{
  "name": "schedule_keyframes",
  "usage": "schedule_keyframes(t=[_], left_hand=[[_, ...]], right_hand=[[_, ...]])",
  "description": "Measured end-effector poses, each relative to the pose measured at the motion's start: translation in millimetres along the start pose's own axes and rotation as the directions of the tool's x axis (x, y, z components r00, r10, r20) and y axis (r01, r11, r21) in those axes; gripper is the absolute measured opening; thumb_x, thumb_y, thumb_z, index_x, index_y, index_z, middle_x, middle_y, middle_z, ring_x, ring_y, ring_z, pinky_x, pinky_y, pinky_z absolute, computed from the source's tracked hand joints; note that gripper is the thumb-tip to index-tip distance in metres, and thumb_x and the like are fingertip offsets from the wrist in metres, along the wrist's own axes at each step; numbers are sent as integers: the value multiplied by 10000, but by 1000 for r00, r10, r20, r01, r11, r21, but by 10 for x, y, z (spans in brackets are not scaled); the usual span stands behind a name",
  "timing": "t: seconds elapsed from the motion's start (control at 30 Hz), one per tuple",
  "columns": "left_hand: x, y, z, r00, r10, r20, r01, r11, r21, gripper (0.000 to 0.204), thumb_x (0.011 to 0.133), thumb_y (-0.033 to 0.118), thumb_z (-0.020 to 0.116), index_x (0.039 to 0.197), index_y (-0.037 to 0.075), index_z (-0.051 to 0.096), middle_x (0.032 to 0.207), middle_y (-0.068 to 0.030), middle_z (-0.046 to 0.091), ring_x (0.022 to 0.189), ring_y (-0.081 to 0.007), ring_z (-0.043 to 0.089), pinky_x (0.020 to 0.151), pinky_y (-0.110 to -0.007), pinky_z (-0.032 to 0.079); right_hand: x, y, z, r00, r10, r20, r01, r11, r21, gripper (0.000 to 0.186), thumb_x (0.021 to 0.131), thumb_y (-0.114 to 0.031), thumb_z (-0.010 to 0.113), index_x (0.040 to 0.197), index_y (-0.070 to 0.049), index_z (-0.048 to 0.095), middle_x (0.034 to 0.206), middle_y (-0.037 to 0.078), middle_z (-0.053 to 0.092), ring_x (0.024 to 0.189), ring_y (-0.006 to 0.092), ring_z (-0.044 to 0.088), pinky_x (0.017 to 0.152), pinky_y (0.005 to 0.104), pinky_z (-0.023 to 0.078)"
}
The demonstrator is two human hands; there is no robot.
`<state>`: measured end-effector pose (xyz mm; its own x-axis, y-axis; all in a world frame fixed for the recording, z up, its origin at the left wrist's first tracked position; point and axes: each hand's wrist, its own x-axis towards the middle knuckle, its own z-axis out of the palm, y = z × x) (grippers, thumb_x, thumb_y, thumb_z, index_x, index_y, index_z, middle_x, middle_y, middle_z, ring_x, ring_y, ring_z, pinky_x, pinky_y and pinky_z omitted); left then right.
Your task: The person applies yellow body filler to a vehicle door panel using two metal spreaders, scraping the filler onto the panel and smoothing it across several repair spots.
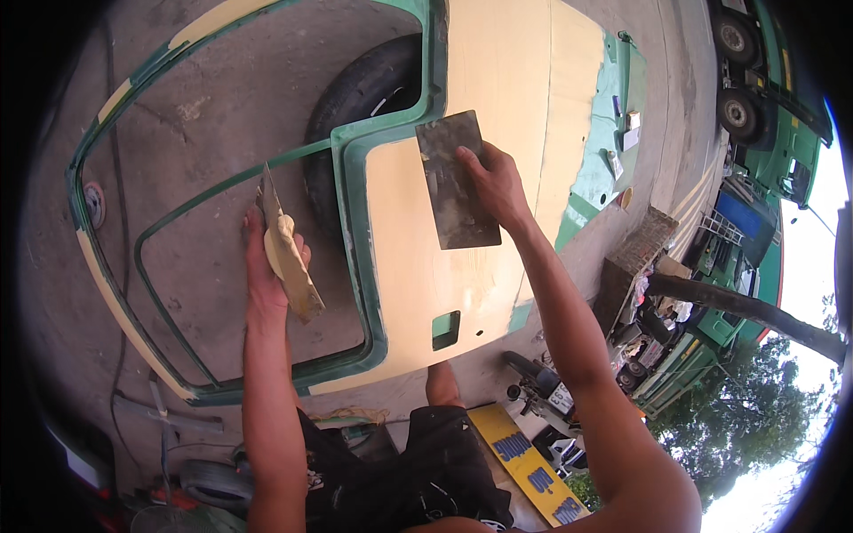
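Observation:
A green vehicle door (355,178), largely coated in smooth cream filler (484,293), lies in front of me with its window frame to the left. My right hand (498,185) grips a dark, thin rectangular spreader (456,191), which is over the cream panel beside the window edge; whether it touches cannot be made out. Above the window opening, my left hand (267,258) is closed round a thin putty board (309,298), seen nearly edge-on. A lump of cream putty (286,231) sits on that board. Part of the left fingers is hidden behind it.
Through the window opening a black tyre (355,89) shows on the concrete floor. Small items, including a white tube (615,163), rest on the door's far right end. A motorcycle (542,382) and a yellow sign board (524,462) are near my right side. Green trucks (755,115) stand farther right.

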<state>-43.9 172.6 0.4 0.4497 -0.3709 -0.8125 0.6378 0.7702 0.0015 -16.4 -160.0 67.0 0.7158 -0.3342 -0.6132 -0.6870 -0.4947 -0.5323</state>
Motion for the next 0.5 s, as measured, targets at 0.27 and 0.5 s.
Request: schedule_keyframes(t=[0.27, 0.5], left_hand=[[-31, 36, 19, 993, -103, -59, 103, 995, 2, 475, 1050, 510, 309, 1230, 196, 617, 572, 13, 418, 387, -123, 349, 407, -263, 323], [11, 15, 32, 989, -122, -89, 128, 990, 66, 479, 1036, 536, 329, 1102, 188, 651, 623, 3, 500, 381, -130, 407, 337, -262, 316]], right_hand=[[415, 598, 243, 966, 255, -34, -215, 872, 439, 341, 961, -265, 632, 1062, 60, 661, 868, 98, 700, 726, 134, 633, 668, 309, 528], [917, 529, 72, 984, 169, -61, -128, 899, 418, 348, 958, -266, 640, 1065, 64, 659, 863, 97, 697, 721, 148, 633, 658, 315, 529]])
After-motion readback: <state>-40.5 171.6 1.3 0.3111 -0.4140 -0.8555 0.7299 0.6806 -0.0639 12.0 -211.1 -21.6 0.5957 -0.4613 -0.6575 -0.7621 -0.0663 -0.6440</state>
